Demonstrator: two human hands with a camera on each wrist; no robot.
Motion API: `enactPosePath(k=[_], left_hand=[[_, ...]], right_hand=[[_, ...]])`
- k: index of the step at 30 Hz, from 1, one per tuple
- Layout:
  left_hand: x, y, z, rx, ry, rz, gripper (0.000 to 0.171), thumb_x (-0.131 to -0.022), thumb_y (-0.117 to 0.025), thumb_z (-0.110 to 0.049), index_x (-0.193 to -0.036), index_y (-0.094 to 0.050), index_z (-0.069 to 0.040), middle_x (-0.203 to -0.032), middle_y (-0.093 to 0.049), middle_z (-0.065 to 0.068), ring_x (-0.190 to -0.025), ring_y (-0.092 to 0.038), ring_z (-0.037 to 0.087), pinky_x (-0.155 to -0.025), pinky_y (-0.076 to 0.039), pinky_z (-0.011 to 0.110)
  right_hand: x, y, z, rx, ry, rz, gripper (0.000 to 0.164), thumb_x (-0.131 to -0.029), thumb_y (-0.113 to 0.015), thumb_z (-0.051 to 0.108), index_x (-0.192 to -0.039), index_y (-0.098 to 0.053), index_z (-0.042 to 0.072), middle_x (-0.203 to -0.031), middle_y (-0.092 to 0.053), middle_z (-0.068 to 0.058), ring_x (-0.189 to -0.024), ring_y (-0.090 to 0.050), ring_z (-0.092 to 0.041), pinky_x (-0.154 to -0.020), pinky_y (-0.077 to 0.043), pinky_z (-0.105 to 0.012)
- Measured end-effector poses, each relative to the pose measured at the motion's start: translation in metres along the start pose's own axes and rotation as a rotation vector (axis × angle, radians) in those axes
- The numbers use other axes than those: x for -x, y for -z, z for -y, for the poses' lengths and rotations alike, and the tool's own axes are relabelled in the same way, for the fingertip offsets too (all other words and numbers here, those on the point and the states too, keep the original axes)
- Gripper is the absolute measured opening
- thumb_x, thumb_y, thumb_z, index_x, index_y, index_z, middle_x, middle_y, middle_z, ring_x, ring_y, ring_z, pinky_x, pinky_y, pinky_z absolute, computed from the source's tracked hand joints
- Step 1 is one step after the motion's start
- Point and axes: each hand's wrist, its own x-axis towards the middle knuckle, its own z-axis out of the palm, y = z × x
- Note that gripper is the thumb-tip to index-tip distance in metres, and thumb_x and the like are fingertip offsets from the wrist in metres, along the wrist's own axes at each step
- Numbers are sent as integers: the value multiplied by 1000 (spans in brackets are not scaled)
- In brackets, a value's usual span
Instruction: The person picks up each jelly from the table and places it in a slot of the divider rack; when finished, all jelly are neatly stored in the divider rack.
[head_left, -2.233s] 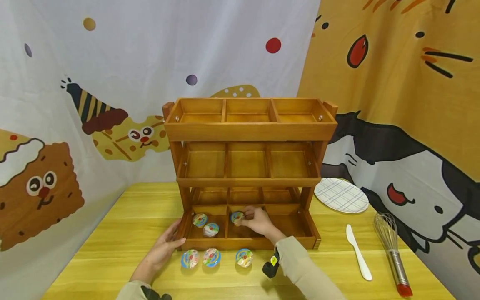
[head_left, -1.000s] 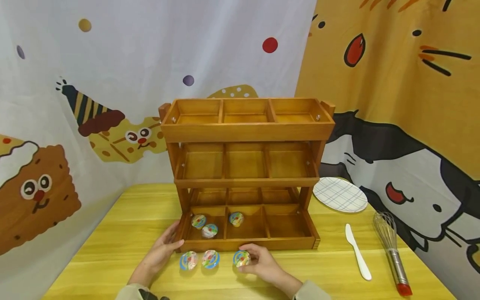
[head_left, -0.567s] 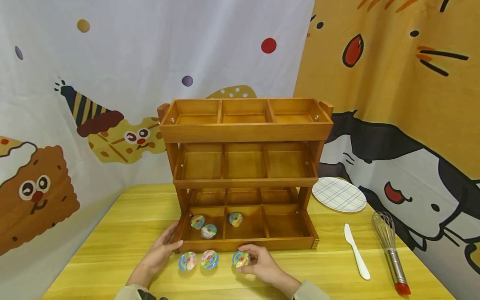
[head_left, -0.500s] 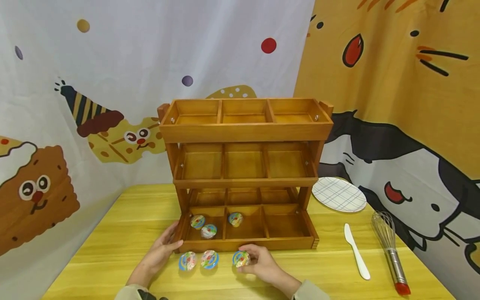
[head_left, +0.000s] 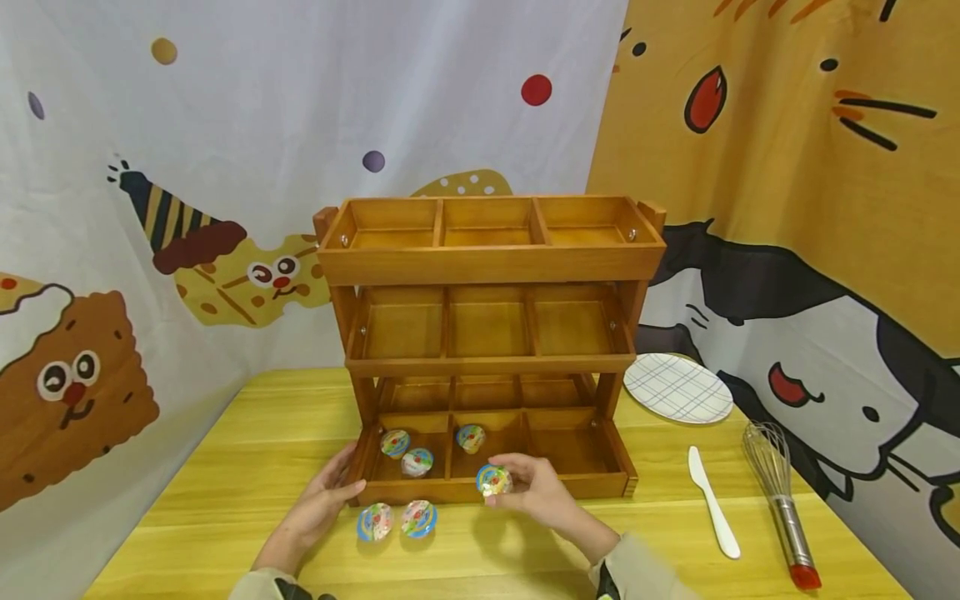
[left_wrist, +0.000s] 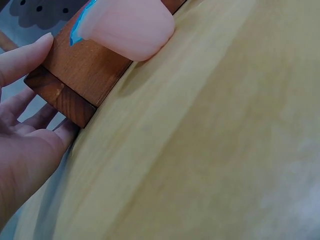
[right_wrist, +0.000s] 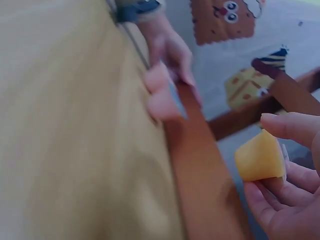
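Observation:
My right hand (head_left: 542,493) pinches a yellow jelly cup (head_left: 493,481) by its rim, raised in front of the bottom tier's middle compartment. The cup's yellow body (right_wrist: 259,157) shows in the right wrist view. With thumb in front and fingers along the side, my left hand (head_left: 318,500) holds the front left corner of the three-tier wooden rack (head_left: 495,265). Two jelly cups, one at left (head_left: 395,443) and one nearer the front (head_left: 417,462), lie in the bottom left compartment. Another jelly cup (head_left: 471,438) sits in the bottom middle one.
Two pink jelly cups, the left one (head_left: 375,522) and the right one (head_left: 418,518), stand on the table (head_left: 217,500) before the rack. To the right lie a checked plate (head_left: 678,388), a white knife (head_left: 712,502) and a whisk (head_left: 782,508). A printed curtain (head_left: 465,100) hangs behind.
My right hand let go of one cup in the bottom middle compartment, took the yellow cup from the table and lifted it toward the rack. My left hand stayed at the corner.

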Motion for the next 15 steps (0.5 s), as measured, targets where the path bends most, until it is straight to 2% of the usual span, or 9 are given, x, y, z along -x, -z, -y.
enactPosePath(k=[6,11,15], left_hand=[[0,0,0,-15,17,-6,76,-86,-52,-6,-142,-2,-9,-150,9,14,-135,11,37,-106,5,60],[0,-1,-3,-6,8,-16,76,-85,-52,-4,-142,-4,-9,-150,7,15,-136,8,37,-108,3,57],[2,-3,-5,-20,8,0,76,-85,-52,-5,-142,-2,-8,-149,10,16,-135,11,38,-105,5,60]], right_hand=[[-21,25,6,124,-17,-89,58,-71,-74,22,-120,-51,0,-100,-63,-13,-80,-58,-11,-66,-51,-23],[-40,33,-1,185,-20,-117,61,-70,-74,24,-118,-50,-5,-93,-64,-10,-78,-58,-11,-65,-51,-24],[-50,29,-5,244,-111,-128,57,-68,-75,19,-116,-53,-1,-89,-62,-9,-73,-53,-13,-60,-46,-24]])
